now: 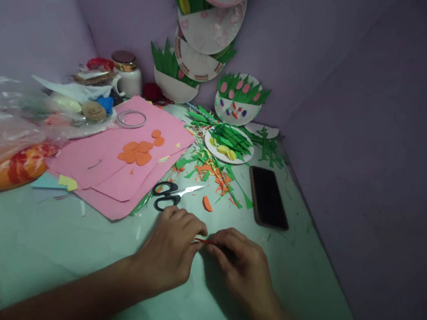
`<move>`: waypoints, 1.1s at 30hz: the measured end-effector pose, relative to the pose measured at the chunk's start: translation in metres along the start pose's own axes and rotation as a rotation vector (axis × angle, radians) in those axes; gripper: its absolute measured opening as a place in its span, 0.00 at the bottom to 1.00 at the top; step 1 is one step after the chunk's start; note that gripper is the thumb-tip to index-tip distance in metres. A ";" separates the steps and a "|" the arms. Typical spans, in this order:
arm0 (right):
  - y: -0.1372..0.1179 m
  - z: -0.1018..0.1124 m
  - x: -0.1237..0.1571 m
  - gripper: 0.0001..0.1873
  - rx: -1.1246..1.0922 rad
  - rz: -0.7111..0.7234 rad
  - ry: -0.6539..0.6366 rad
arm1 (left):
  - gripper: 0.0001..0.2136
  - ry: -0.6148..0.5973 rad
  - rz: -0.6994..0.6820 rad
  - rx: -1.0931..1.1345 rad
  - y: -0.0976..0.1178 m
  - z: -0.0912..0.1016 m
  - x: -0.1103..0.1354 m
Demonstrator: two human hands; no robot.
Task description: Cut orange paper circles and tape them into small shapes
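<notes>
My left hand (174,246) and my right hand (242,262) meet above the green tabletop, fingertips pinched close together. Between them runs a thin red strip (203,241) with a whitish edge at its left end. Seen edge-on and mostly covered by fingers, its exact kind is unclear. Just beyond my left hand lie black-handled scissors (170,195), blades pointing right and slightly parted. A small orange paper piece (207,204), shaped like a half oval, rests in front of the hands.
Orange paper ovals (136,152) lie on pink sheets (110,178) at left. A phone (269,198) is at right. Green and orange scraps (215,175) surround a plate with green paper strips (235,141). Decorated paper plates (210,24) lean on the wall; a plastic bag (5,113) sits far left.
</notes>
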State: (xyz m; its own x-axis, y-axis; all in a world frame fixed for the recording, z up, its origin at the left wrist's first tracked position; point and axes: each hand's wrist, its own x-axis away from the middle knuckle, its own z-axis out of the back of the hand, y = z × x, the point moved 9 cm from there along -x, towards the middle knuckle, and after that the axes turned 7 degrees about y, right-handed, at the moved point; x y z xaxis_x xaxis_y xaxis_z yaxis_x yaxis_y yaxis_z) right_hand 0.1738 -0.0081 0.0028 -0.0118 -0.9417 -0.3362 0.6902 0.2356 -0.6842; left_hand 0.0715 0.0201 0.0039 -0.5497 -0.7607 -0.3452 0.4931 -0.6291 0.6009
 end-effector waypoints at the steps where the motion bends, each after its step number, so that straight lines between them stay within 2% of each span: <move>1: -0.008 0.005 -0.006 0.06 -0.011 0.067 0.055 | 0.07 0.051 0.047 0.038 -0.004 0.011 -0.003; 3: -0.029 0.019 -0.017 0.08 0.057 0.271 0.204 | 0.09 0.110 0.134 0.106 -0.011 0.030 -0.011; 6: -0.060 0.028 -0.020 0.11 0.241 0.594 0.379 | 0.12 0.117 0.195 0.198 -0.016 0.051 -0.023; 8: -0.070 0.029 -0.019 0.12 0.303 0.719 0.425 | 0.14 0.116 0.227 0.280 -0.020 0.058 -0.029; 10: -0.073 0.028 -0.017 0.12 0.350 0.776 0.426 | 0.14 0.117 0.252 0.358 -0.024 0.059 -0.031; 13: -0.068 0.025 -0.015 0.12 0.397 0.789 0.406 | 0.15 0.148 0.181 0.384 -0.023 0.057 -0.029; 18: -0.064 0.024 -0.014 0.12 0.262 0.781 0.444 | 0.08 0.218 -0.123 0.292 -0.005 0.059 -0.026; 21: -0.058 0.022 -0.024 0.12 0.063 0.623 0.399 | 0.07 0.268 -0.217 0.277 -0.001 0.062 -0.025; 23: -0.047 0.019 -0.032 0.11 -0.128 0.428 0.347 | 0.07 0.270 -0.150 0.315 -0.007 0.061 -0.026; 25: -0.033 0.017 -0.035 0.09 -0.225 0.261 0.350 | 0.05 0.270 0.033 0.356 -0.020 0.057 -0.026; 26: -0.029 0.019 -0.035 0.08 -0.216 0.217 0.391 | 0.04 0.272 0.148 0.372 -0.028 0.055 -0.025; 27: -0.027 0.021 -0.033 0.08 -0.170 0.215 0.443 | 0.04 0.265 0.258 0.390 -0.034 0.052 -0.023; 29: -0.033 0.024 -0.027 0.09 -0.008 0.299 0.534 | 0.05 0.229 0.419 0.448 -0.040 0.044 -0.020; 33: -0.054 0.012 -0.019 0.08 0.288 0.495 0.546 | 0.08 0.122 0.462 0.536 -0.033 0.028 -0.021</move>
State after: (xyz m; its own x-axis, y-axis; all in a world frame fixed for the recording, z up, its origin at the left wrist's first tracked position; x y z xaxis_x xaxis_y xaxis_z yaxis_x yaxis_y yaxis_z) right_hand 0.1455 -0.0058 0.0547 0.0439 -0.4745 -0.8792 0.8673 0.4548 -0.2022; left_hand 0.0485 0.0612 0.0116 -0.2705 -0.9623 -0.0296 0.2407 -0.0974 0.9657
